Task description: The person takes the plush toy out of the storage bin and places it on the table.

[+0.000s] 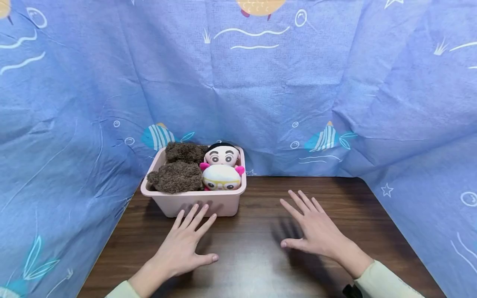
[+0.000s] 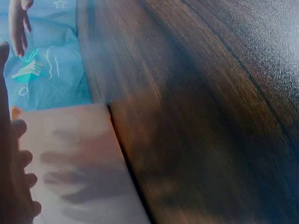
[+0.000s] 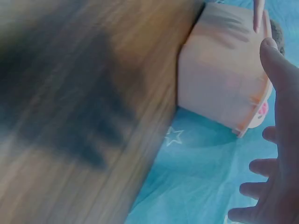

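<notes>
My left hand (image 1: 181, 249) hovers over the table with fingers spread, its fingertips just in front of the pink bin (image 1: 193, 203). To the right, my right hand (image 1: 316, 228) is also held above the table, fingers spread and nothing in it. Inside the bin lie two brown fuzzy plush pieces (image 1: 178, 177) on the left side. At the bin's right are a black-haired doll with thick eyebrows (image 1: 222, 155) and, before it, a white plush with yellow glasses and pink ears (image 1: 221, 177). In the left wrist view, hand shadows fall on the bin's wall (image 2: 84, 163).
The dark wooden table (image 1: 253, 265) spreads below both hands. A blue cloth with fish and star prints (image 1: 275, 95) hangs behind the table and along both sides. The bin stands at the table's back left, close to the cloth.
</notes>
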Demonstrator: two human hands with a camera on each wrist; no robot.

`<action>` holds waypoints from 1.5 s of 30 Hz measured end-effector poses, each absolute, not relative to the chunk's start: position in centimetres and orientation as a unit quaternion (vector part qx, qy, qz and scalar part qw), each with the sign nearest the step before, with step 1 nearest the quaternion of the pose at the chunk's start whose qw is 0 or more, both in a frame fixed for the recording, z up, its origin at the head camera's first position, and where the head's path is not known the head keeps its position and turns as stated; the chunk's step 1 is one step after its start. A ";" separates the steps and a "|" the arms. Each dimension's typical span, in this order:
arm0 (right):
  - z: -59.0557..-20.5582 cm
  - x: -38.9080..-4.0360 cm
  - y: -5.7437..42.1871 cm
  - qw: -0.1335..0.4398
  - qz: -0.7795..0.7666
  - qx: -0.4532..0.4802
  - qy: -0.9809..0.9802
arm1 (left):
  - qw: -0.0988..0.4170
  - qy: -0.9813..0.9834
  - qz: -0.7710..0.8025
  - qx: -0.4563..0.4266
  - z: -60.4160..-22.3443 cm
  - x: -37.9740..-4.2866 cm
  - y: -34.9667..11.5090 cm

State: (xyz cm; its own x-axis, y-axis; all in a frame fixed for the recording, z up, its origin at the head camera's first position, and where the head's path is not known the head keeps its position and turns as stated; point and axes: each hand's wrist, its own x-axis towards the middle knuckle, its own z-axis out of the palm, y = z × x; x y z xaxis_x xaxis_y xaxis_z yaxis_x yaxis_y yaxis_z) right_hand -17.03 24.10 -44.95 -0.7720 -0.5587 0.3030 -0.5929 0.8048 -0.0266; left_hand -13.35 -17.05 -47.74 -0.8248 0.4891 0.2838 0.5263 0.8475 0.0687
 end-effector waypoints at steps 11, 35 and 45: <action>-41.6 -20.3 21.0 0.176 0.158 0.347 -0.907 | 0.148 -0.945 -0.173 -0.236 -46.9 -13.8 -17.4; -37.3 -29.0 10.8 0.154 0.291 0.348 -0.878 | -0.031 -0.730 -0.678 0.079 -44.7 -17.2 -17.2; -36.9 -30.3 7.7 0.062 0.257 0.316 -0.911 | -0.053 -0.626 -0.764 0.146 -43.8 -18.0 -17.9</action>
State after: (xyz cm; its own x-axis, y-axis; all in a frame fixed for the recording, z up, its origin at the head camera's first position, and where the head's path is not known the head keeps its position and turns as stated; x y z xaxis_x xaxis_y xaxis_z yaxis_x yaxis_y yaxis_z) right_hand -30.31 7.70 -36.85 -0.7923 -0.5447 0.2749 -0.6081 0.6683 -0.4285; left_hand -17.97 -17.93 -43.79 -0.9518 -0.1007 -0.2896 -0.2641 -0.2105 0.9412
